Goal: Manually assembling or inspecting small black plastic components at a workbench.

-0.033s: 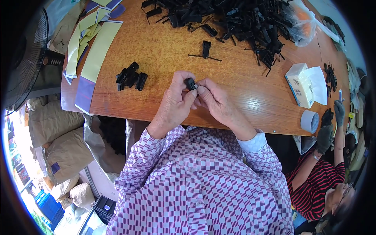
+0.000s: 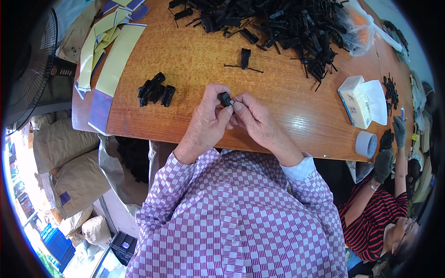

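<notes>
Gripping one black part (image 2: 224,98) (small) are left hand (image 2: 209,116) and right hand (image 2: 253,116).

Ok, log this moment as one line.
left hand: holding black piece | right hand: at its end | beyond: lone black part, black heap | left side: small black cluster

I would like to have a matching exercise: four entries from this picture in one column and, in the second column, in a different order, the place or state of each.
1. Left hand and right hand
2. Large heap of black parts
3. Small cluster of black parts
4. Tissue pack

A. At the far side of the table
B. With a white sheet at its right
C. Holding one small black part together
D. On the table, left of the hands

Pairs: 1-C, 2-A, 3-D, 4-B
</notes>
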A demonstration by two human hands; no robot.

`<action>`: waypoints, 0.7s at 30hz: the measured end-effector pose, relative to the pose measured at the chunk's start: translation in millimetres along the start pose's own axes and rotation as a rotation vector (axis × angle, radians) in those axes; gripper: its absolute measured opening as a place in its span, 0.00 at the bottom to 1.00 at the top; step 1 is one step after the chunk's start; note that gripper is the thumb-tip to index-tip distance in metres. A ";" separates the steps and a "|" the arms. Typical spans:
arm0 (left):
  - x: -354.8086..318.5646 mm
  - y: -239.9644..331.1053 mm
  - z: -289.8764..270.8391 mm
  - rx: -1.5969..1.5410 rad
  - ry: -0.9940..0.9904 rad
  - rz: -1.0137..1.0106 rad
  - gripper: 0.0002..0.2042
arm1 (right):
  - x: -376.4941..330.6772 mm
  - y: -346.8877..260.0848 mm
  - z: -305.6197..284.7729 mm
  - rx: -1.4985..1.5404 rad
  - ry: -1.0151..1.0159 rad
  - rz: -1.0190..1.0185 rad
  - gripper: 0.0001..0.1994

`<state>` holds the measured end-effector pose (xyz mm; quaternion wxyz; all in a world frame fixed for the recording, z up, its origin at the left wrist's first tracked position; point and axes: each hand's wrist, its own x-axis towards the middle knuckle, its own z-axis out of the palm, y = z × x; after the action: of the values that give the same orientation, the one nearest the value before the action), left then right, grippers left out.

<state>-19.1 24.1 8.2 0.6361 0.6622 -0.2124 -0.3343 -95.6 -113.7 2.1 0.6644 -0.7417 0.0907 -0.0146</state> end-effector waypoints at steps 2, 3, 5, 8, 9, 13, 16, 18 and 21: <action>-1.5 2.0 -4.3 -0.006 -0.006 -0.013 0.16 | 1.2 -3.2 3.2 -0.009 -0.019 0.021 0.10; -2.2 2.5 -6.1 -0.006 -0.018 -0.025 0.15 | 2.0 -4.4 4.7 -0.013 -0.032 0.038 0.10; -3.4 0.1 -7.9 -0.002 -0.015 0.005 0.15 | 3.5 -3.2 7.6 -0.016 -0.035 0.048 0.10; -4.4 -0.9 -10.4 0.013 -0.013 0.036 0.15 | 5.2 -3.7 10.9 -0.036 -0.030 0.063 0.11; -4.6 -0.6 -11.3 0.023 -0.013 0.037 0.15 | 5.6 -4.2 12.0 -0.053 -0.024 0.067 0.10; -6.4 3.0 -14.2 0.082 0.029 0.094 0.14 | 10.6 -11.3 19.8 -0.113 -0.007 0.018 0.10; -5.5 10.0 -17.1 0.138 0.101 0.100 0.13 | 17.2 -13.1 24.4 -0.082 -0.003 0.048 0.10; -4.3 9.3 -21.6 0.189 0.144 0.105 0.14 | 21.2 -12.4 28.3 -0.126 0.022 0.038 0.09; -6.0 8.6 -28.7 0.337 0.199 0.196 0.13 | 22.8 -13.2 33.8 0.019 0.020 0.050 0.08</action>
<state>-1.5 47.6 16.8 0.5635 0.7652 -0.2649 -0.1637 -66.8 -82.7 8.9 0.6705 -0.7328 0.1157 -0.0060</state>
